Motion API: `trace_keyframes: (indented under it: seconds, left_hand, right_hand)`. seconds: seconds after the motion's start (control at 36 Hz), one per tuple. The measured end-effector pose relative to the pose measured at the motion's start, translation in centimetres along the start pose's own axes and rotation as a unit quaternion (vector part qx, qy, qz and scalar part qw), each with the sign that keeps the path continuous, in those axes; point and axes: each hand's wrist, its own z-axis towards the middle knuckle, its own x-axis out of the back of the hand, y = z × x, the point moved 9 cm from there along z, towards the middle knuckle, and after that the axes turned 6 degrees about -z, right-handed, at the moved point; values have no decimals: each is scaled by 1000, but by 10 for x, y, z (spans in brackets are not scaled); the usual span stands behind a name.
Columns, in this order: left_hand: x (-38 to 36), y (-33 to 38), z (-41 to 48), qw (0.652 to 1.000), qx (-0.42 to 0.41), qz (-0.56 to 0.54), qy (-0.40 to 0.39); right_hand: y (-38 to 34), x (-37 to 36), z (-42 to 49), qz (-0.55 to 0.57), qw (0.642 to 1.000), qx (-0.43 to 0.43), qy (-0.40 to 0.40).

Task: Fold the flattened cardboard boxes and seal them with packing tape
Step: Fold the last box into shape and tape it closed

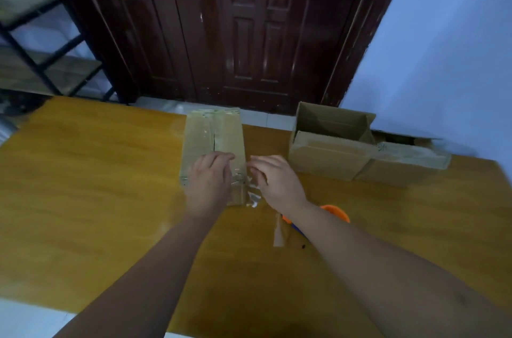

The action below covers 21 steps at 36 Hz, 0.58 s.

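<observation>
A closed cardboard box (213, 138) with clear tape along its top seam stands on the wooden table (91, 185). My left hand (209, 182) rests on the box's near end, fingers laid over the top edge. My right hand (277, 181) is just right of that end, fingers curled, pinching a crumpled loose end of clear tape (253, 197) that hangs off the box's near corner. An orange tape dispenser (336, 213) lies on the table, mostly hidden under my right wrist.
An open cardboard box (329, 141) with taped side stands at the right, and another taped box (407, 163) lies beside it. A dark wooden door (249, 33) is behind the table, a metal shelf (41, 46) at the left, a blue wall (457, 46) at the right.
</observation>
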Motion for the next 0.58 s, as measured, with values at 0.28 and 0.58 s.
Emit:
trace_keyframes:
  seconds: [0.28,0.58]
  left_hand:
    - [10,-114,-5,976,79,-59,-194]
    - [-9,-133,-16,963,-54,-19,-262]
  right_hand:
    - [-19,-40,20,-94,986,-69,-120]
    - [-12,-46,14,-165,971,-77,-152]
